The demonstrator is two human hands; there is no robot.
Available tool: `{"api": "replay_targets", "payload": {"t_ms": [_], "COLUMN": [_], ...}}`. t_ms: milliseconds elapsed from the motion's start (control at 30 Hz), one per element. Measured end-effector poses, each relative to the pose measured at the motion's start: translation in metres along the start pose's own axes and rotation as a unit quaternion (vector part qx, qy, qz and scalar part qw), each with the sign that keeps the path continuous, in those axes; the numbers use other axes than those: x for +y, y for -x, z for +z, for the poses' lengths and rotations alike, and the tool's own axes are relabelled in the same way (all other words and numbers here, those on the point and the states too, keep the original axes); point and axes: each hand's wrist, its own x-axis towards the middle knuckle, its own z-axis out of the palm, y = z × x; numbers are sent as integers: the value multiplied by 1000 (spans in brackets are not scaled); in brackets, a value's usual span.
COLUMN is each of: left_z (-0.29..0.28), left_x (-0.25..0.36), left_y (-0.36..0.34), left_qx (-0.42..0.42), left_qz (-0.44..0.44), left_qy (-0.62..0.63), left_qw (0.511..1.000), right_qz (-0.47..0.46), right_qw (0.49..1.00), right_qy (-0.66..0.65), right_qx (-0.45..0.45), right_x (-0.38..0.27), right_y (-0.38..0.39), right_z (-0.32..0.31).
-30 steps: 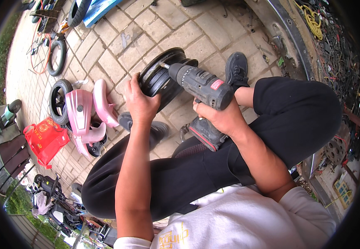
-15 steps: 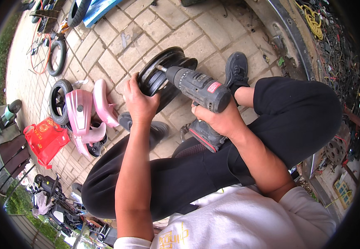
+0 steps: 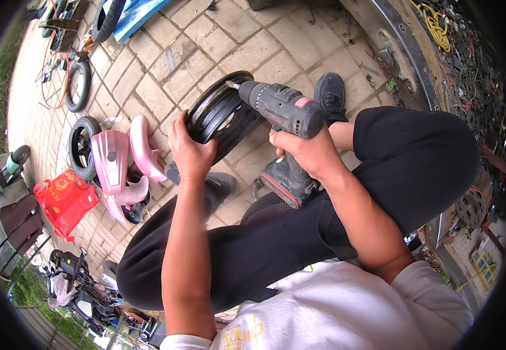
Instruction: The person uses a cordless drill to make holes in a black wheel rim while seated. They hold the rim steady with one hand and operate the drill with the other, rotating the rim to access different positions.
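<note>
My left hand (image 3: 189, 149) grips the near left side of a black metal wheel rim (image 3: 229, 125), thumb and fingers round its edge. My right hand (image 3: 305, 153) is wrapped round the pistol grip of a black cordless drill (image 3: 282, 108) with a red label. The drill points left, its silver bit (image 3: 231, 84) at the rim's upper edge; whether it touches is hard to tell. The drill's battery base (image 3: 285, 181) hangs above my black-trousered legs (image 3: 410, 169). My black shoe (image 3: 330, 93) rests on the paving to the right of the rim.
Pink plastic panels (image 3: 110, 157), a tyre (image 3: 78, 166) and a red bag (image 3: 63, 201) lie on the left. An inner tube (image 3: 77, 87) and blue object (image 3: 136, 14) are farther back. Scooters (image 3: 78, 291) stand lower left. A metal edge (image 3: 416, 64) and tangled scrap with yellow rope (image 3: 436, 29) line the right.
My left hand and the rim have shifted slightly down and left. The drill and my right hand have moved up a little, so the bit sits higher on the rim.
</note>
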Motion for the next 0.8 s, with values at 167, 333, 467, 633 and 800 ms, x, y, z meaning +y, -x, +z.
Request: {"api": "replay_targets", "payload": {"t_ms": [167, 333, 467, 633, 800], "left_z": [1, 0, 1, 0, -1], "left_x": [-6, -9, -7, -6, -8], "left_y": [2, 4, 2, 1, 0], "left_qx": [5, 9, 4, -4, -6], "left_qz": [-1, 7, -3, -12, -22], "left_qy": [10, 12, 11, 13, 14], "left_qw": [1000, 1000, 1000, 1000, 1000], "right_qz": [-18, -14, -9, -36, -39], "right_qw": [999, 999, 997, 992, 994], "right_qy": [33, 49, 75, 110, 106], "right_qx": [-14, -17, -2, -44, 0], "right_x": [-2, -3, -3, 3, 4], "right_y": [4, 5, 3, 10, 0], "right_z": [3, 3, 4, 14, 11]}}
